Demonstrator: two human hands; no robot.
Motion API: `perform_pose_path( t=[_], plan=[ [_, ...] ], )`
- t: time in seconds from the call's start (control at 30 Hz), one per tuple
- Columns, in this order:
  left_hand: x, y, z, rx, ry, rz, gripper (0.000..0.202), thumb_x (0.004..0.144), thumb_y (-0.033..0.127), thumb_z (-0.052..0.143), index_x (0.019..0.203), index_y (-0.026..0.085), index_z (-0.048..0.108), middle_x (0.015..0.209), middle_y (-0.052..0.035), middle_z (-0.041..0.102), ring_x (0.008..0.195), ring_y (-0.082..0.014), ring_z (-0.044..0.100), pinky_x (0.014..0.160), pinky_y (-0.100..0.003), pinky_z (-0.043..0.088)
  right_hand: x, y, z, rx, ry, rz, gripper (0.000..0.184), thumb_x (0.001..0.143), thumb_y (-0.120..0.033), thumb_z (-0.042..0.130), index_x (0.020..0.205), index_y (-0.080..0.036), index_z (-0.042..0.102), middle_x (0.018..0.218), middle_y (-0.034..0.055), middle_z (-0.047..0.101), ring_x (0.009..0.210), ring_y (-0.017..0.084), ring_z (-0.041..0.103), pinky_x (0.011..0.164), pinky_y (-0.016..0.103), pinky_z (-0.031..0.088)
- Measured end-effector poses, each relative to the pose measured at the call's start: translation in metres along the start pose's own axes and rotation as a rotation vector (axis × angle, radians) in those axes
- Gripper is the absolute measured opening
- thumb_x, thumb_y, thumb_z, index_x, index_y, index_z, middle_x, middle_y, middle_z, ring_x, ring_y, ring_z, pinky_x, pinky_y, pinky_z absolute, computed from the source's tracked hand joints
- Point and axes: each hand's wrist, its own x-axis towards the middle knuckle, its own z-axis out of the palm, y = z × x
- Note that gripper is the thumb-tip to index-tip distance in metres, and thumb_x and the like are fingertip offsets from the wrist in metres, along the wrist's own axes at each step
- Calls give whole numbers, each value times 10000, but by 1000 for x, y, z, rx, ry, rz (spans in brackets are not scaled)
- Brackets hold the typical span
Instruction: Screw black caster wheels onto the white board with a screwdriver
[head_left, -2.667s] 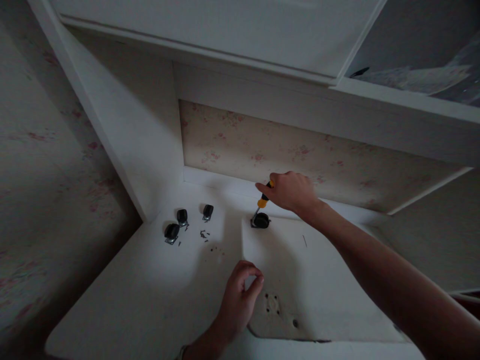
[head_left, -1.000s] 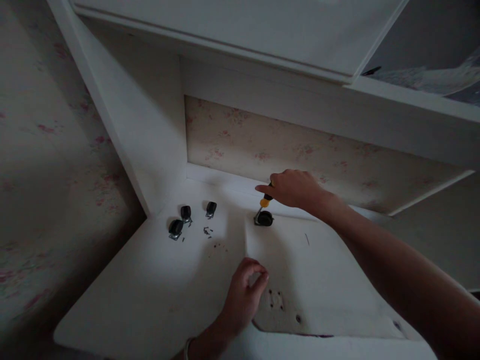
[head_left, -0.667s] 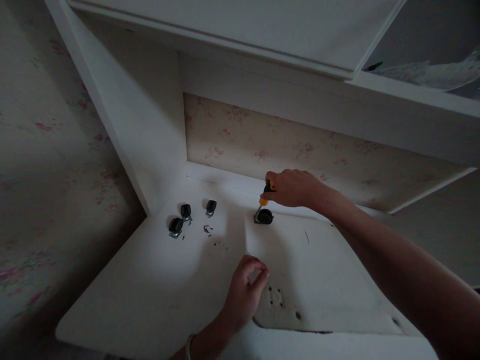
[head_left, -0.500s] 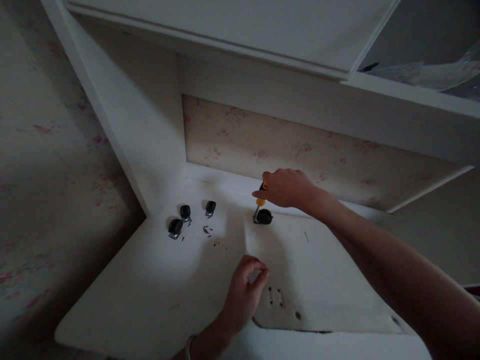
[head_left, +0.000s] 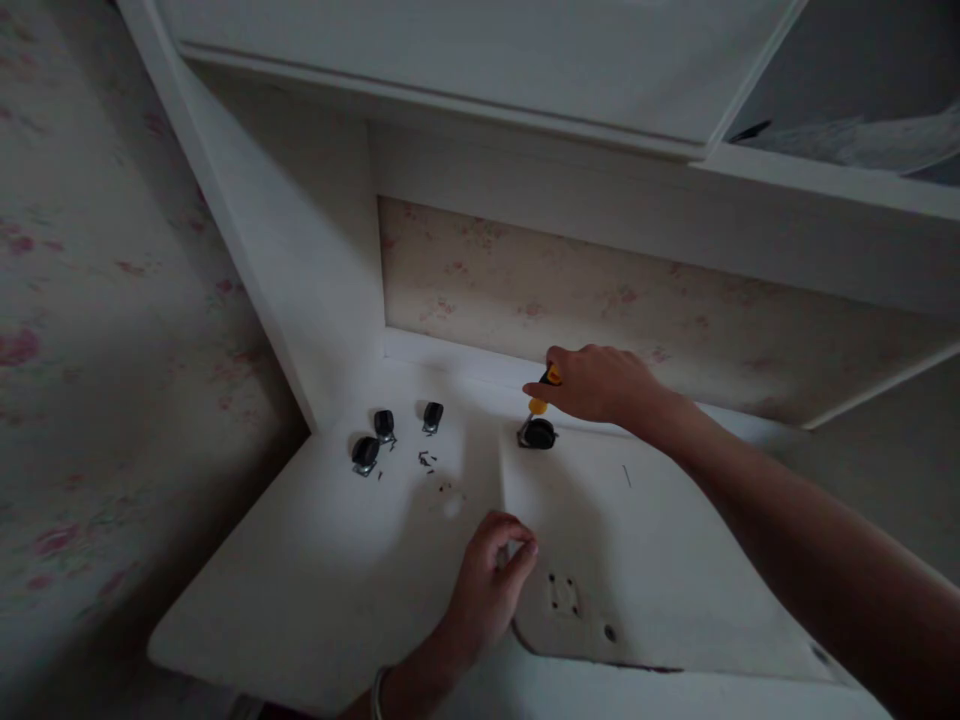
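My right hand (head_left: 600,382) is wrapped round the yellow and black handle of a screwdriver (head_left: 537,407). Its metal shaft slants down to the plate of a black caster wheel (head_left: 540,434), which sits at the far left corner of a white board (head_left: 675,570). Thumb and fingertips meet in a pinch on my left hand (head_left: 495,570), over the near left part of the board; anything between them is too small to make out. Close to that hand, several screw holes (head_left: 564,596) form a square in the board.
Left of the board, three loose casters (head_left: 365,454) stand on the white desktop (head_left: 300,580). Small dark screws (head_left: 426,460) lie scattered near them. A thin pin-like piece (head_left: 628,476) rests on the board. A white cabinet (head_left: 480,60) overhangs the desk, with a side panel at left.
The view has shifted slightly, so the desk and casters appear further right. My right hand still holds the screwdriver at the same caster, its handle tilted a little more. The left hand keeps its pinch.
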Motion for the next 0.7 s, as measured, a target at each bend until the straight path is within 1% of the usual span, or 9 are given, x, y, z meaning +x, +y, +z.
perform_pose_path(
  t=[0.07,0.17,0.23,0.33,0.4,0.47,0.5,0.6,0.7],
  plan=[
    [0,-3,-13,15,41,5,120,875,307,592,836,201,632,900,-41,591,858,-167,581,771,-274,454,-3,2,2,-2,27,14,652,854,-698,380,1141,-178,649,913,191,713,880,371,685,691,432,487],
    [3,-8,-45,132,131,4,155,879,338,577,829,201,631,885,-41,610,826,-169,589,731,-269,465,-7,4,7,15,55,16,638,854,-702,359,1082,-190,663,877,178,714,844,380,689,657,430,483],
    [5,-12,-73,279,169,-8,168,881,340,558,828,200,634,878,-42,629,805,-172,595,718,-273,465,-8,5,9,30,68,16,592,860,-671,365,1054,-202,671,874,169,715,822,376,690,638,420,475],
    [6,-18,-119,514,220,-25,212,889,378,523,867,204,643,908,-47,654,800,-183,613,701,-278,470,-10,6,10,54,123,43,497,877,-571,378,1033,-206,678,854,167,717,771,357,687,598,386,447],
    [6,-23,-148,698,286,-35,262,897,417,492,912,205,645,951,-52,665,816,-187,626,710,-277,480,-13,7,9,77,195,83,452,873,-527,398,1010,-203,682,812,161,715,717,337,676,563,359,415],
    [7,-27,-174,942,345,-83,306,906,425,450,952,199,651,982,-56,675,825,-186,638,744,-278,489,-18,7,6,121,284,123,438,871,-527,412,981,-202,684,765,144,707,659,307,654,537,335,378],
    [9,-28,-185,1008,369,-106,317,902,415,447,962,185,657,991,-71,677,850,-202,643,778,-292,486,-23,7,4,158,325,133,441,875,-537,414,971,-202,684,742,132,701,633,287,640,530,325,362],
    [19,-32,-210,1131,393,-160,349,896,384,434,983,157,685,1035,-116,677,955,-250,638,873,-332,459,-44,10,7,398,397,141,442,891,-567,432,966,-206,677,681,73,674,562,208,587,518,294,340],
    [34,-35,-224,1211,346,-189,358,892,373,443,983,170,722,1012,-115,687,931,-249,641,860,-326,455,-74,18,26,803,393,216,418,867,-589,518,966,-213,670,581,2,603,473,139,503,479,265,335]
  ],
)
